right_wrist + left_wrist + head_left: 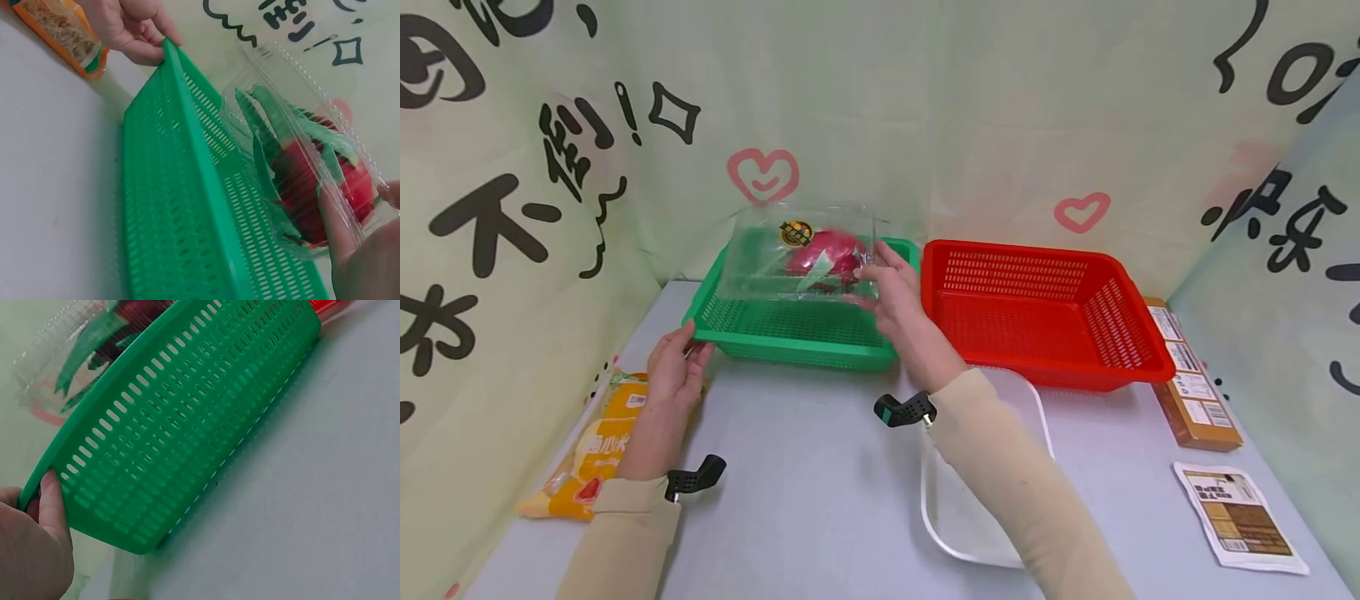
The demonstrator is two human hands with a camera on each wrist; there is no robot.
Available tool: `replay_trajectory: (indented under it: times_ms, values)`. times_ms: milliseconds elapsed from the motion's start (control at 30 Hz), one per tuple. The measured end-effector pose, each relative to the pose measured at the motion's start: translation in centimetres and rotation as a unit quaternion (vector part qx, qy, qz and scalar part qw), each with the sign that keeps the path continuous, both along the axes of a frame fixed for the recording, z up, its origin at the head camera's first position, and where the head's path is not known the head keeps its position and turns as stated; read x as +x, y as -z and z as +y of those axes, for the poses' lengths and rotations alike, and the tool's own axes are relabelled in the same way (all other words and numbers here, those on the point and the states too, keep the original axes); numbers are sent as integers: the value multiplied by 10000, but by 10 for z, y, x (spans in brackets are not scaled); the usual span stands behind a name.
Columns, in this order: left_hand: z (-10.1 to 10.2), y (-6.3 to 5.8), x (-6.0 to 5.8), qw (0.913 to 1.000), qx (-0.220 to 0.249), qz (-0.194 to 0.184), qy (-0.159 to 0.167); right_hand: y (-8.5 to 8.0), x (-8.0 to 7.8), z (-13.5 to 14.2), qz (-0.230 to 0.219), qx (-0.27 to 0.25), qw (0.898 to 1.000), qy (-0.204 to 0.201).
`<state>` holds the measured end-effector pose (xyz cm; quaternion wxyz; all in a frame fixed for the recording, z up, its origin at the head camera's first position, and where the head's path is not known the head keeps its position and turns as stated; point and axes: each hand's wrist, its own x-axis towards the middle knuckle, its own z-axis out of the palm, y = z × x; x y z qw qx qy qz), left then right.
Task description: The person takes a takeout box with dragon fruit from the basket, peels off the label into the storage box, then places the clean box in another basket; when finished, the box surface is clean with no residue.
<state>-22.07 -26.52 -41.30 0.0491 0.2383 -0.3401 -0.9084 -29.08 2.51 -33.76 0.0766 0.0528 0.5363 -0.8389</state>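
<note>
My left hand (pixel 677 367) pinches the rim of the green basket (pixel 790 346) at its near left corner, thumb on one side of the wall. In the left wrist view the left hand (pixel 34 544) shows at that corner. Over the basket, my right hand (pixel 895 292) grips the right end of a clear plastic clamshell box (pixel 752 258). Inside the box lies a red round fruit or vegetable with green leaf-like parts (pixel 306 181); its kind is unclear. A black and yellow sticker (pixel 795 234) marks the lid. In the right wrist view the box hangs tilted.
Right of the green basket stands a red basket (pixel 1007 312). A white tray (pixel 955 508) lies partly under my right forearm. An orange food bag (pixel 598 450) is beside my left forearm. A brown box (pixel 1195 387) and a white-and-brown packet (pixel 1240 517) lie at the right.
</note>
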Motion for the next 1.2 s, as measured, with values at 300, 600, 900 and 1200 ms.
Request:
replay_trajectory:
  times_ms: [300,600,900,1200]
  values:
    - [-2,3,0,9999,69,-19,-77,-17,12,13,51,-153,9998,84]
    - [-2,4,4,10000,-28,33,-21,-24,30,37,82,131,9999,6]
    - [1,5,3,9997,-188,132,19,-22,50,61,22,354,9993,-90]
    - [1,2,2,9997,-164,153,66,-18,86,75,-7,449,9986,-287]
